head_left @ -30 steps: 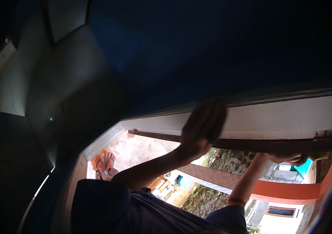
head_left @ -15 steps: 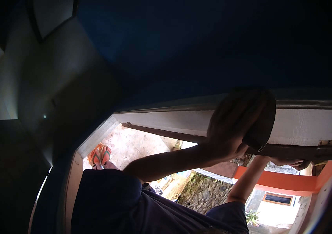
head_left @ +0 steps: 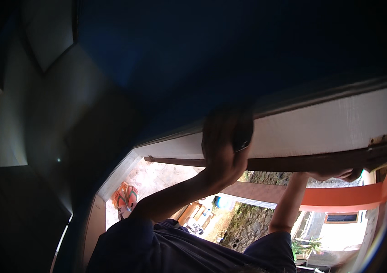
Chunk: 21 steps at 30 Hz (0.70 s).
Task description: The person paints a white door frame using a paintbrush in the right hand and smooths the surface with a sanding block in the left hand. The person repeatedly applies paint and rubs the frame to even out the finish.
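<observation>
My left hand (head_left: 223, 148) is closed round a dark, flat thing with a curved edge (head_left: 244, 135). It lies in deep shade, and its kind I cannot make out. The hand rests across a white frame board (head_left: 312, 125), near the dark blue surface (head_left: 180, 68) above it. Farther right, my right hand (head_left: 332, 174) has its fingers curled at the lower side of a brown wooden bar (head_left: 284, 163). Part of that hand is hidden behind the bar.
Through the opening show a pair of reddish flip-flops (head_left: 125, 198), a rough stone wall (head_left: 248, 225), an orange beam (head_left: 339, 197) and green plants (head_left: 307, 247). A metal fitting (head_left: 379, 139) sits at the bar's right end. The left side is dark.
My left hand has slid left along the white board with the dark thing in it. My right hand stays at the bar. The view has tilted somewhat.
</observation>
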Tool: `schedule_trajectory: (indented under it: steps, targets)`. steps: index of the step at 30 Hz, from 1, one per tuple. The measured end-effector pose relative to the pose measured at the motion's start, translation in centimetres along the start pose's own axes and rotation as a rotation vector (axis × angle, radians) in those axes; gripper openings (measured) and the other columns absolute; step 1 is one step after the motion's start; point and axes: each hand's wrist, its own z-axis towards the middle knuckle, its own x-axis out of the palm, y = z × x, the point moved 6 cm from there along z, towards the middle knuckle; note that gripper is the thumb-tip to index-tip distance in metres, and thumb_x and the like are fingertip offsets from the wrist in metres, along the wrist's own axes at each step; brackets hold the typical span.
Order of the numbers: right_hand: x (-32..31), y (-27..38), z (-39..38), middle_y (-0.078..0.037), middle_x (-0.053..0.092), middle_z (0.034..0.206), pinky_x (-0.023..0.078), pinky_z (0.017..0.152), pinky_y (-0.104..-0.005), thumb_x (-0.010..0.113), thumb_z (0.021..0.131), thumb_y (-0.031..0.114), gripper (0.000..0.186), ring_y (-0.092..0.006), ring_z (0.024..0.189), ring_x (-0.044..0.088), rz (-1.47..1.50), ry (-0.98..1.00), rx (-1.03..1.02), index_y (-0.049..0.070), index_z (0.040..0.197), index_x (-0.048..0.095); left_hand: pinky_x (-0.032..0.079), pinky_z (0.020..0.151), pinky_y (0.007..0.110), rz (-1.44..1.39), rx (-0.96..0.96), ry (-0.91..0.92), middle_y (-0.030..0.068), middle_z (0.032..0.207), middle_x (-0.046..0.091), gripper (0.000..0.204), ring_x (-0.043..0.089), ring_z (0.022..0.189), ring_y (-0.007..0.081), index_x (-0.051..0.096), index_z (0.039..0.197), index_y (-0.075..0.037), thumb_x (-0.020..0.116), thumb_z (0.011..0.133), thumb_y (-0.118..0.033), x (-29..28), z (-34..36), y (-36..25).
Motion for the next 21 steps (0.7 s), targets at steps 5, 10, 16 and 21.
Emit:
schedule_trajectory:
  steps: [5, 10, 16, 21]
  targets:
    - [-0.7, 0.0, 0.6, -0.010, 0.052, 0.102, 0.044, 0.084, -0.0262, 0.031, 0.110, 0.041, 0.044, -0.0143, 0.090, 0.050, -0.010, 0.002, 0.056, 0.002, 0.114, 0.051, 0.047, 0.095, 0.051, -0.059, -0.016, 0.030, 0.0218, 0.113, 0.063, 0.043, 0.062, 0.103, 0.0407, 0.057, 0.136, 0.000, 0.062, 0.099, -0.021, 0.7, -1.8, 1.9]
    - [0.0, 0.6, -1.7, -0.011, 0.050, 0.111, 0.041, 0.093, -0.0262, 0.030, 0.112, 0.035, 0.038, -0.0126, 0.102, 0.048, 0.246, 0.046, 0.296, 0.002, 0.118, 0.047, 0.045, 0.095, 0.048, 0.101, -0.198, 0.083, 0.0225, 0.114, 0.061, 0.034, 0.060, 0.107, 0.0393, 0.059, 0.127, 0.000, 0.056, 0.104, -0.024, -2.2, -4.1, 5.8]
    - [0.0, 7.6, 9.3, -0.012, 0.058, 0.100, 0.044, 0.098, -0.0315, 0.045, 0.103, 0.043, 0.048, -0.0170, 0.102, 0.057, 0.853, -0.361, 0.659, 0.001, 0.126, 0.051, 0.046, 0.094, 0.046, 0.005, 0.154, 0.106, 0.0233, 0.113, 0.061, 0.040, 0.061, 0.108, 0.0372, 0.057, 0.126, 0.005, 0.052, 0.107, -0.030, 2.5, 5.5, -7.9]
    - [0.0, 7.8, 9.3, -0.026, 0.037, 0.143, 0.027, 0.117, -0.0561, 0.041, 0.103, 0.030, 0.041, -0.0383, 0.142, 0.035, 0.985, -0.163, 0.564, 0.000, 0.130, 0.036, 0.047, 0.097, 0.046, -0.020, 0.072, 0.061, 0.0250, 0.114, 0.061, 0.043, 0.061, 0.113, 0.0397, 0.056, 0.127, 0.007, 0.052, 0.108, -0.031, 1.3, 2.9, -5.0]
